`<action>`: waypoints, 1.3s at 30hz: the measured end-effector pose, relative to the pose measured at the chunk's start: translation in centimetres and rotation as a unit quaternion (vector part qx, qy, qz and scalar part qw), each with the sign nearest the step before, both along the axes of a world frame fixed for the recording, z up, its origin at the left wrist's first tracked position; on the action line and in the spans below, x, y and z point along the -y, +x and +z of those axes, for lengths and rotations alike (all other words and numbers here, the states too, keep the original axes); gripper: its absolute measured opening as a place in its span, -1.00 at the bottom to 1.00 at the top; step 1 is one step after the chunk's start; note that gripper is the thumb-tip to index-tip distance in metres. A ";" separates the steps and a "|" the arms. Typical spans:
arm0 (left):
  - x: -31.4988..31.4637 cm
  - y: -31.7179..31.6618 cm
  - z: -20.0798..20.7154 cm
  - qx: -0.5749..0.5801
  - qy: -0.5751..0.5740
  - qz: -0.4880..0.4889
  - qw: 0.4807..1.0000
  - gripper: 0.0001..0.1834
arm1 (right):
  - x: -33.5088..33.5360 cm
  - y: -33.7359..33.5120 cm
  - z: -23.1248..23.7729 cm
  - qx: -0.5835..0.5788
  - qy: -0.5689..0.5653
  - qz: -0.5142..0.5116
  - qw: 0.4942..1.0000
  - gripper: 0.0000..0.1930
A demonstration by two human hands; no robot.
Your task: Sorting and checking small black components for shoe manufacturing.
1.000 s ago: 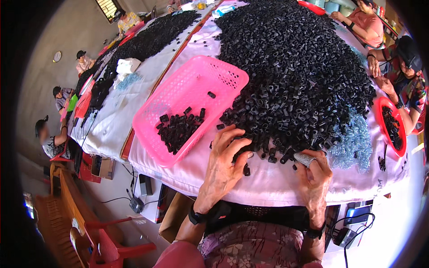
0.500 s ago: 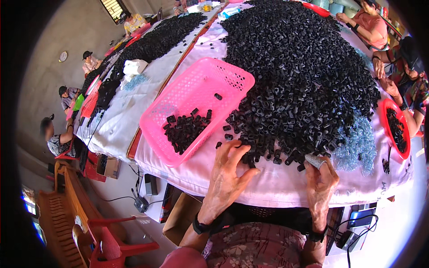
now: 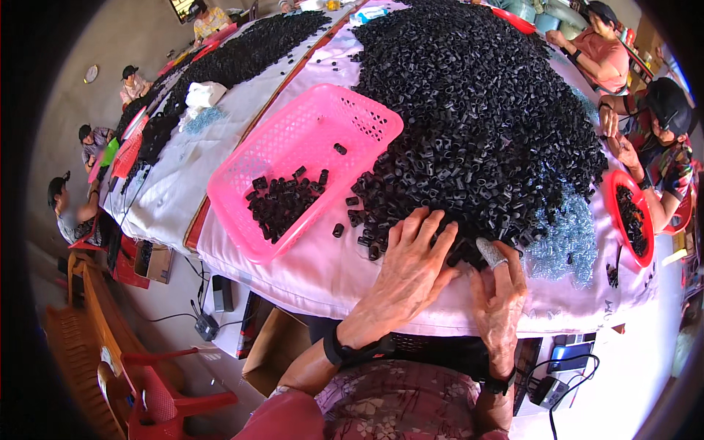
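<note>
A big heap of small black hollow plastic pieces (image 3: 469, 125) covers much of the pink cloth-topped table. At its near edge my left hand (image 3: 411, 271) lies palm down, fingers stretched out and resting on the pieces. Just to its right is my right hand (image 3: 501, 290), its thumb and index finger apart at the heap's edge. A grey-white cover (image 3: 490, 252) wraps that index fingertip. Nothing shows held in either hand, though the undersides are hidden. Left of the heap stands a pink perforated basket (image 3: 293, 139) with a cluster of black pieces (image 3: 282, 209) inside.
Small clear bluish pieces (image 3: 565, 246) lie right of the heap. Beyond them sits a red tray (image 3: 631, 220) of black pieces beside a co-worker (image 3: 664, 125). A second table (image 3: 165, 198) with another black heap stands left. A red chair (image 3: 158, 396) is at lower left.
My left hand has moved right onto the heap's edge, its fingers now over the pieces and close to my right hand. The view has shifted slightly, and the basket appears further left.
</note>
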State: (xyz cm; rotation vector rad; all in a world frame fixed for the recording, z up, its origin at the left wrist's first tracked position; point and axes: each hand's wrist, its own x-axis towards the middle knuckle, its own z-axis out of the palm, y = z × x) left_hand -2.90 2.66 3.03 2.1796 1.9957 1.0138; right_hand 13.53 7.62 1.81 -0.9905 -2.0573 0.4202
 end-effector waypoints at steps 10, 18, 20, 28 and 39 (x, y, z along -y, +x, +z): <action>-0.1 -0.8 -0.5 0.007 -0.001 -0.077 0.997 -0.39 | -0.4 0.4 0.1 0.014 -0.056 0.009 0.998 -0.72; 0.9 -3.3 -0.8 0.012 0.053 -0.002 0.999 -0.67 | -0.2 0.4 0.2 -0.022 -0.067 0.005 0.998 -0.76; 0.7 -3.2 -0.5 0.021 0.061 0.006 0.998 -0.68 | -0.1 0.4 0.3 -0.030 -0.076 0.000 0.997 -0.77; 0.8 -1.6 -0.6 0.050 0.067 -0.003 0.996 -0.74 | 0.2 0.7 0.0 -0.084 -0.131 -0.035 0.987 -0.84; 1.9 -0.9 -1.6 0.008 0.078 -0.021 0.997 -0.71 | 0.1 1.3 -0.3 -0.186 -0.080 -0.075 0.976 -0.88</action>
